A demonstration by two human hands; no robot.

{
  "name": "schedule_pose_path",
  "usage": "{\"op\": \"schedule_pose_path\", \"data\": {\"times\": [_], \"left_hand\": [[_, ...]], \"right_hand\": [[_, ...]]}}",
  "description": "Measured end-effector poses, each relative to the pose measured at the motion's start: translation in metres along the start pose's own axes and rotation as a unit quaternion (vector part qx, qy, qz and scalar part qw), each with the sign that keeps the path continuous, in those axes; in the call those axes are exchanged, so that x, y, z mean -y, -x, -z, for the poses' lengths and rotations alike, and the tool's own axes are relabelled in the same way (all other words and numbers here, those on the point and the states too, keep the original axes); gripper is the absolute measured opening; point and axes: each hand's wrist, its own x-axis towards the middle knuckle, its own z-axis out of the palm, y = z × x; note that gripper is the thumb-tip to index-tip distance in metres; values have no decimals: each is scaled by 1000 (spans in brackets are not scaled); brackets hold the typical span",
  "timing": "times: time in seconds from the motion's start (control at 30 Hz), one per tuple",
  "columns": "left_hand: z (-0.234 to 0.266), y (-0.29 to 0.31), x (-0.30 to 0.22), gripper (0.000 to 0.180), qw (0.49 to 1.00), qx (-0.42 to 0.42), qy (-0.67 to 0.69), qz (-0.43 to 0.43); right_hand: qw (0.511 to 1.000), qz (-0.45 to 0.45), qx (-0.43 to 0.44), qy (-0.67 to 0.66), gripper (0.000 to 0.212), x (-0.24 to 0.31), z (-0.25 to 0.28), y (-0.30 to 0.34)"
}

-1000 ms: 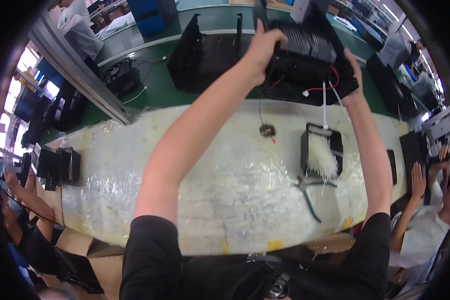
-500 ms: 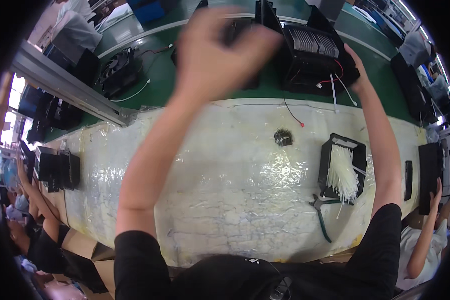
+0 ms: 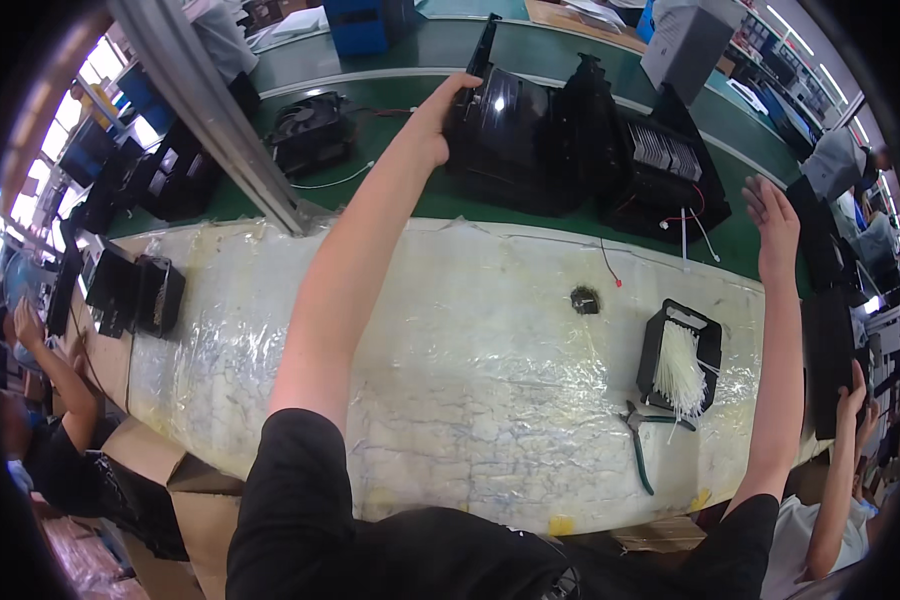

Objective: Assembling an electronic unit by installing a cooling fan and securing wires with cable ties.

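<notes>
My left hand [image 3: 444, 112] grips the left side of a glossy black plastic housing [image 3: 510, 115] on the green belt, the thumb at its upper edge and the other fingers hidden. Joined to it or touching it on the right, I cannot tell which, is a black housing with a grey finned heat sink [image 3: 665, 152]. Thin wires and a white cable tie [image 3: 684, 240] hang from its front. My right hand [image 3: 773, 218] is raised to the right of that housing, apart from it, holding nothing, its fingers stretched out.
On the worktable [image 3: 450, 400], a black bin [image 3: 710, 365] holds white cable ties beside green-handled cutters [image 3: 638, 450]. A black fan [image 3: 312, 130] lies left on the belt, near a metal post [image 3: 210, 110]. People work on both sides; a co-worker's hand [image 3: 850, 392] touches a black part at right.
My left hand has come down from above the housings onto the left one's side. My right hand has let go of the right housing and moved right. The view has shifted.
</notes>
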Motion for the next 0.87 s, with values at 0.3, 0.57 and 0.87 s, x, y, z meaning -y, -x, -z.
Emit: {"op": "schedule_pose_path", "data": {"times": [0.3, 0.57, 0.87], "left_hand": [[-64, 261, 11, 35, 977, -59, -93, -183], [2, 410, 133, 80, 960, -164, 63, -217], [-39, 453, 179, 84, 968, 225, -42, -100]], "right_hand": [[987, 111, 79, -81, 39, 84, -49, 77], [927, -181, 286, -162, 71, 123, -112, 265], [930, -102, 149, -319, 96, 115, -13, 466]]}}
